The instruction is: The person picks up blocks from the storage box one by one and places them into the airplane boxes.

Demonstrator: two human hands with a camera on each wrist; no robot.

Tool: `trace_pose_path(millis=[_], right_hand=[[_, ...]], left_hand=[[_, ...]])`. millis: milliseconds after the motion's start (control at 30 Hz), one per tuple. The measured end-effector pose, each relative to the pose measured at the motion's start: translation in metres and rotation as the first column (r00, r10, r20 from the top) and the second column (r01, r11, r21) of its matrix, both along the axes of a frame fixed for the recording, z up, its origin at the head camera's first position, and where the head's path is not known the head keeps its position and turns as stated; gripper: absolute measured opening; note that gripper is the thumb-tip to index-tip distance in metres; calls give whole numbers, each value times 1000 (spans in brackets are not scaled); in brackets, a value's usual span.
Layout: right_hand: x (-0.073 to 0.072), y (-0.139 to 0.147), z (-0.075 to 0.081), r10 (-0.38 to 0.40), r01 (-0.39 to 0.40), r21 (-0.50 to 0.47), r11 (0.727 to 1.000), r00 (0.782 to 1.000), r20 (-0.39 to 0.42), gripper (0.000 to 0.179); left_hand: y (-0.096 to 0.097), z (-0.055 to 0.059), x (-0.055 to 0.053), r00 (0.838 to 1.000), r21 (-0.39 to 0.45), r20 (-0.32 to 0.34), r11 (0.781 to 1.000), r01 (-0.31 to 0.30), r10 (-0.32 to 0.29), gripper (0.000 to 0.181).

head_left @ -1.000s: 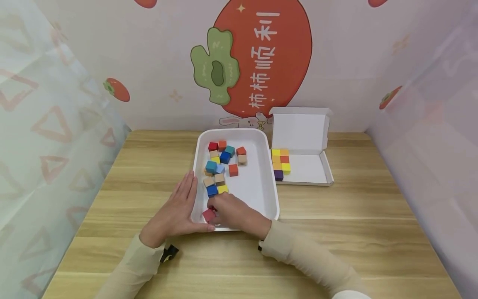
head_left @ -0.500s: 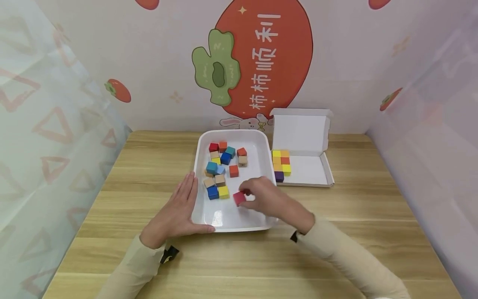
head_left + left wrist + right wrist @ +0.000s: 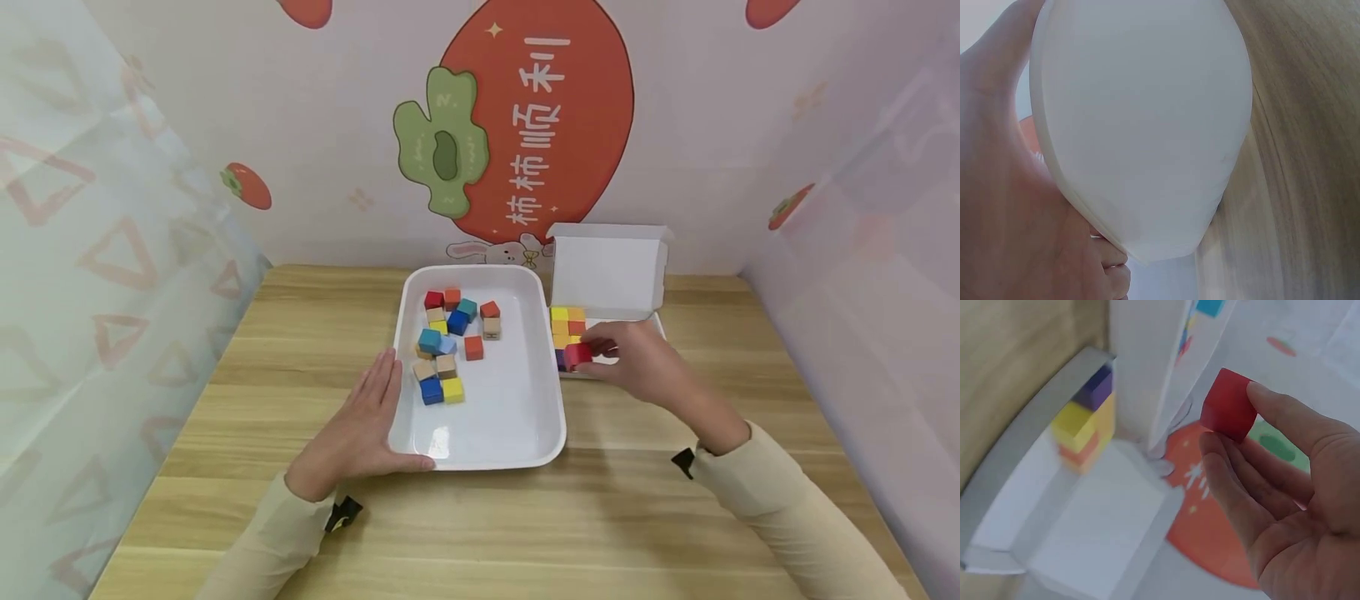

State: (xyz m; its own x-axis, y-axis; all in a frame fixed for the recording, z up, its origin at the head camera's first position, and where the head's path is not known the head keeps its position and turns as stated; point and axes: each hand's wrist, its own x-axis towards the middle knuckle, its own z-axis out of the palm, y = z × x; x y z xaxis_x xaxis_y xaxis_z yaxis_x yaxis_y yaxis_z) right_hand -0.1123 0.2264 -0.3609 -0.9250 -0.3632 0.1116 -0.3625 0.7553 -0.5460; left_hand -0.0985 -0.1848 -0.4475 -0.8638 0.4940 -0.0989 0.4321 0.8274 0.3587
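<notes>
My right hand (image 3: 637, 358) pinches a red cube (image 3: 578, 356) between thumb and fingertips, above the near left corner of the open white cardboard box (image 3: 660, 325). The right wrist view shows the same red cube (image 3: 1230, 403) held clear of the box. Yellow, orange and purple cubes (image 3: 1075, 425) stand packed along the box's left side, partly hidden by my hand in the head view. My left hand (image 3: 360, 425) rests against the near left corner of the white tray (image 3: 517, 462), fingers straight along its side and thumb along its front rim.
Several loose cubes lie in the left and far part of the tray, among them a yellow cube (image 3: 453, 390) and a blue cube (image 3: 431, 391). The box lid (image 3: 607, 271) stands up at the back, near the printed wall (image 3: 330, 125). Tray and box stand side by side.
My right hand has lifted the red cube from the tray's near left corner and carried it right, over the box. My left hand has stayed at the tray's corner.
</notes>
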Motion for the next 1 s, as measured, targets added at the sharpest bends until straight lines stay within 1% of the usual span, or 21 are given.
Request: trace_pose_path(millis=[67, 133, 200, 300, 367, 500, 667, 767, 933, 1000], right_hand=[[-2, 10, -6, -33, 34, -6, 999, 999, 15, 27], [-5, 18, -14, -67, 67, 8, 998, 997, 45, 27], [-8, 23, -22, -93, 91, 31, 995, 993, 77, 31], [-13, 29, -36, -120, 114, 55, 992, 986, 117, 36], [-17, 31, -44, -127, 121, 52, 991, 982, 137, 37], [-25, 34, -58, -134, 130, 38, 991, 980, 146, 37], [-31, 34, -69, -159, 155, 39, 987, 975, 153, 37], [-32, 35, -74, -187, 181, 50, 982, 968, 171, 38], [-34, 34, -81, -221, 219, 29, 975, 957, 187, 39], [-35, 33, -83, -238, 240, 15, 971, 950, 203, 39]], left_hand=[[0, 0, 0, 1000, -1, -7, 1000, 2, -2, 146], [-1, 0, 0, 1000, -3, -14, 1000, 3, -3, 146], [-1, 0, 0, 1000, -8, -9, 1000, 1, -1, 146], [-1, 0, 0, 1000, -12, 3, 1000, -2, 2, 146], [0, 0, 1, 1000, -7, 5, 1000, -2, 2, 146], [-1, -1, 2, 1000, 3, -7, 1000, 3, -3, 146], [0, -2, 1, 1000, -4, -5, 1000, 1, -2, 147], [0, -2, 1, 1000, -4, -2, 1000, 3, -3, 147], [0, -2, 1, 1000, -3, -3, 1000, 0, 0, 147], [0, -1, 1, 1000, -6, -3, 1000, -2, 2, 147]])
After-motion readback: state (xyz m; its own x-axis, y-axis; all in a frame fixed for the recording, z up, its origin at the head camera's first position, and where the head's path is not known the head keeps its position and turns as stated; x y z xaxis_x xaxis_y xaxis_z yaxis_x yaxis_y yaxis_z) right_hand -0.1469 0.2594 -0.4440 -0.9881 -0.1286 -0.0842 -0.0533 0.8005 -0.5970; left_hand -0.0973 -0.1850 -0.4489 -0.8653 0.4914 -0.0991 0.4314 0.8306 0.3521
